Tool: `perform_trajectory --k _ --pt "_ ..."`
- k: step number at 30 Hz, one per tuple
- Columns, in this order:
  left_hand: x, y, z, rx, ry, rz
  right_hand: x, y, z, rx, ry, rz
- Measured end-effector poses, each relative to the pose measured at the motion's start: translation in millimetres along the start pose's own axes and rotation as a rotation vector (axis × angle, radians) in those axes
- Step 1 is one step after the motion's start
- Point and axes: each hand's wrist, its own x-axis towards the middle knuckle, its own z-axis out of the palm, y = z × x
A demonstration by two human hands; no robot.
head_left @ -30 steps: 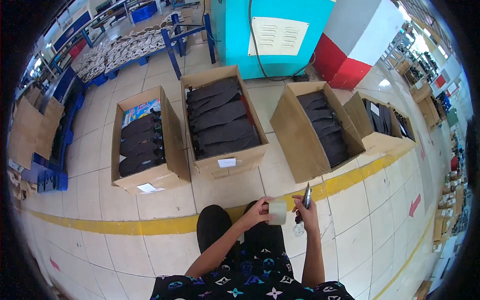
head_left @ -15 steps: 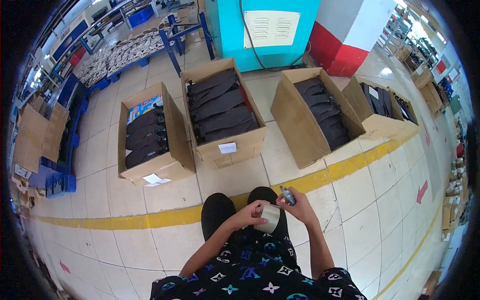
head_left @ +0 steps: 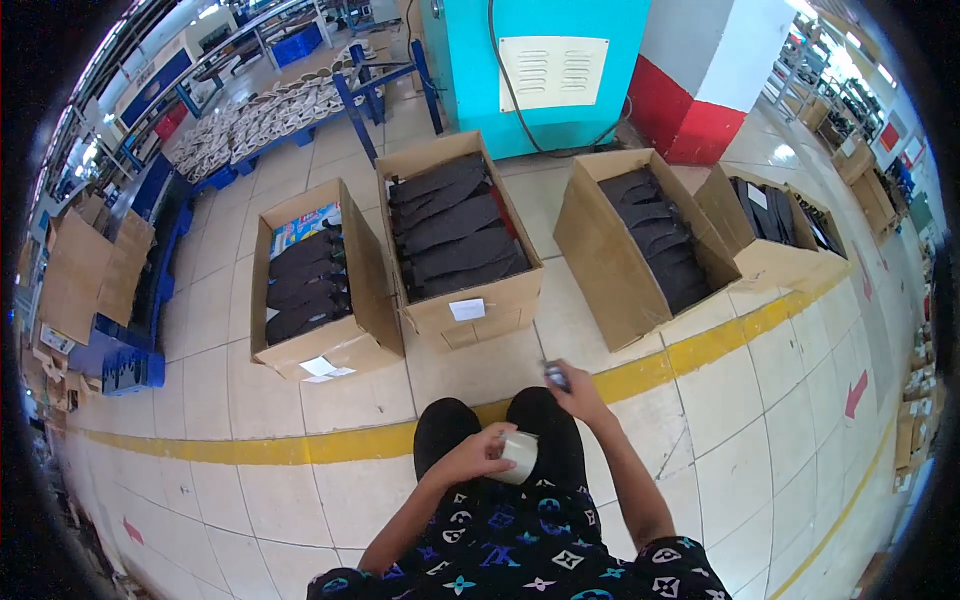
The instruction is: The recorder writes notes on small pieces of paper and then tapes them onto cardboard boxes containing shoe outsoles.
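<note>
Over the black-clad legs (head_left: 543,420), L hand (head_left: 476,459) grips a pale translucent round tape roll (head_left: 519,458); R hand (head_left: 582,394), apart from it, holds a small dark/silver tool (head_left: 556,376), kind unclear w/ blur. Roll could prob. drop to the cream tiled floor (head_left: 262,500) if L grip loosens.

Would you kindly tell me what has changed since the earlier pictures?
The left hand has drawn the tape roll leftward and back toward the body. The right hand, with a small tool, came in close to the roll, then moved forward away from it. Neither hand visibly let go; the cardboard boxes stayed as they were.
</note>
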Motion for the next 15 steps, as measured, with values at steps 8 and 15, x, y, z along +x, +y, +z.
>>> perform_trajectory --k 8,15 --pt "-86.5 -15.8 -27.6 -0.084 0.387 -0.068 168.2 35.2 71.7 -0.084 -0.587 -0.289" --pt "-131.1 -12.2 -28.0 -0.187 0.644 -0.162 152.3 18.1 57.7 -0.035 0.048 0.070"
